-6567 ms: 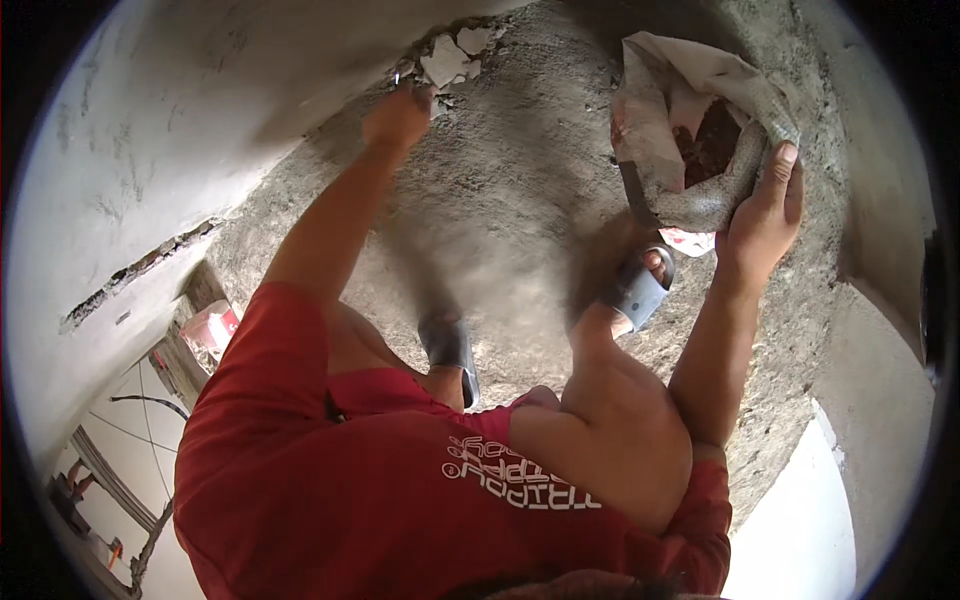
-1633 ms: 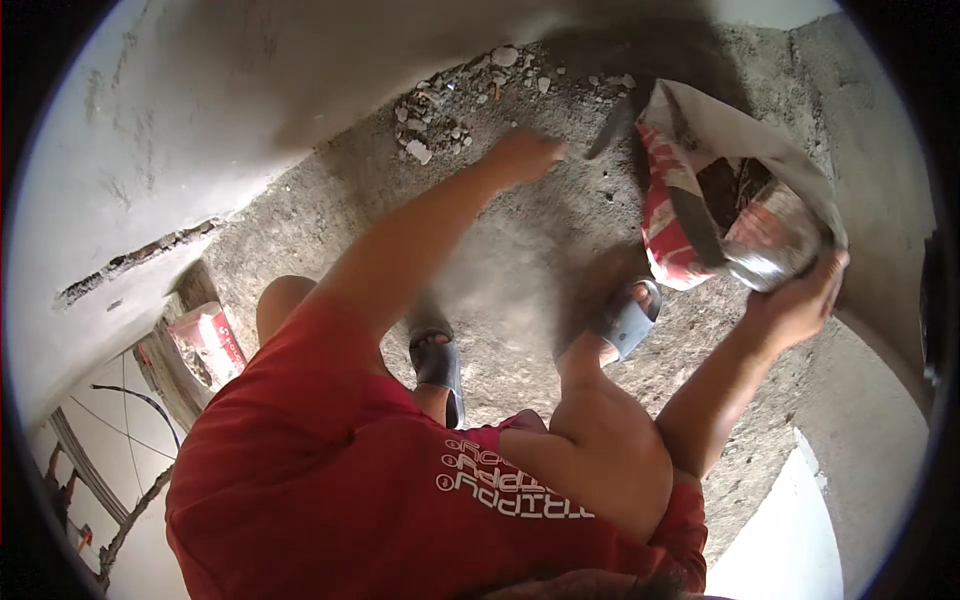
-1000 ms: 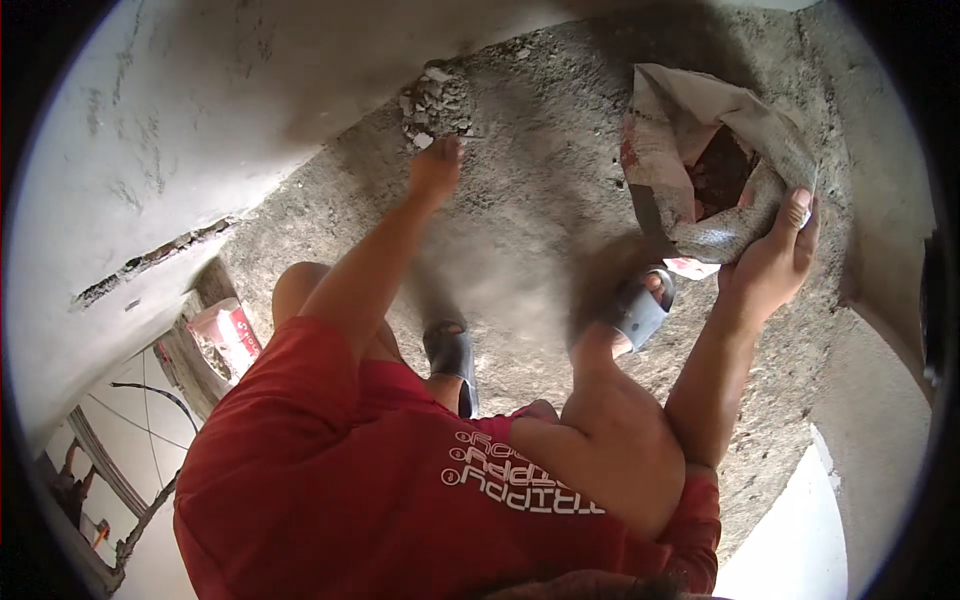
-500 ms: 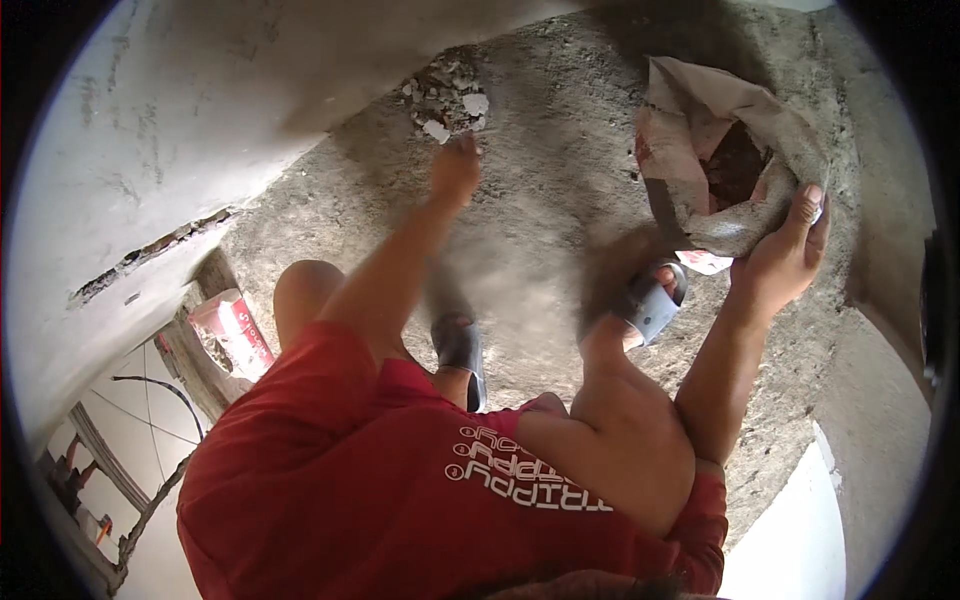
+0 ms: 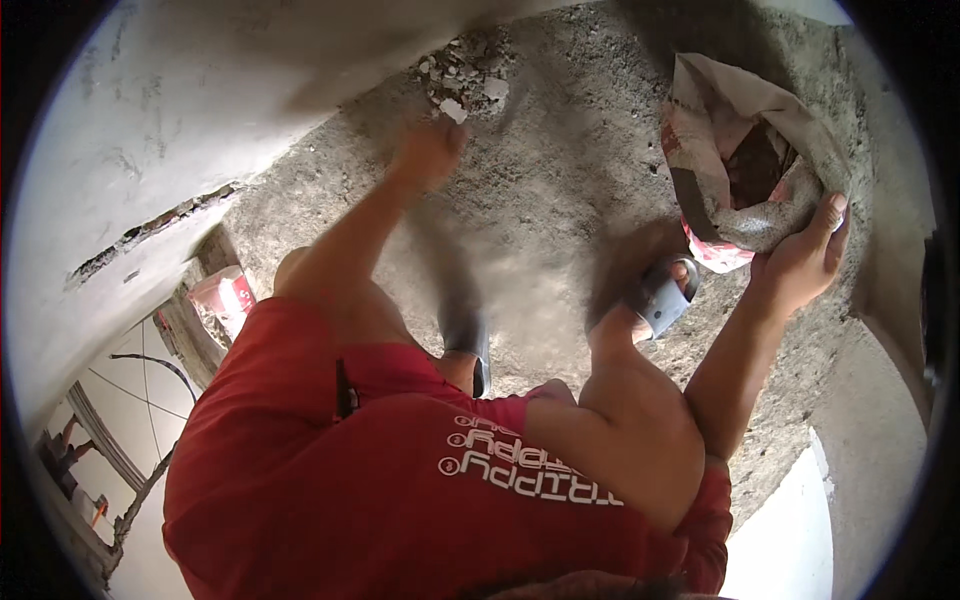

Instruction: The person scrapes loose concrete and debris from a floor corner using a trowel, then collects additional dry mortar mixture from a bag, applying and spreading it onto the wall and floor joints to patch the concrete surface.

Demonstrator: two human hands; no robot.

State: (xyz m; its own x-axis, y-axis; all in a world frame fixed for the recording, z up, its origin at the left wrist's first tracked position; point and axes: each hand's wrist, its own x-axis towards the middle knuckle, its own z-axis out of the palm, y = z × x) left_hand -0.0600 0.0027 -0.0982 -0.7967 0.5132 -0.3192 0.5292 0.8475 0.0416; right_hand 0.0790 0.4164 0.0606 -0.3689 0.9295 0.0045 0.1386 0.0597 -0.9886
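My left hand (image 5: 427,156) is low over the rough floor, just short of a small heap of rubble (image 5: 462,72). Its fingers look curled and are smeared by motion; what they hold, if anything, is hidden. Two larger white chips (image 5: 453,111) lie at the heap's near edge, one right by my fingers. On the right stands a woven sack (image 5: 690,150) with a rolled-down rim and dark contents inside. My right hand (image 5: 803,258) grips the sack's near right rim, thumb on top and fingers round the outside.
My sandalled feet (image 5: 660,298) are planted between heap and sack. A pale wall (image 5: 190,120) with a crack along its base borders the left. Beyond it lie a red-and-white bag (image 5: 225,298) and timber pieces (image 5: 103,437). Another wall (image 5: 900,200) rises at right.
My left hand has swept left along the heap's near side. My right hand keeps its hold on the sack's rim. The whole view has shifted slightly.
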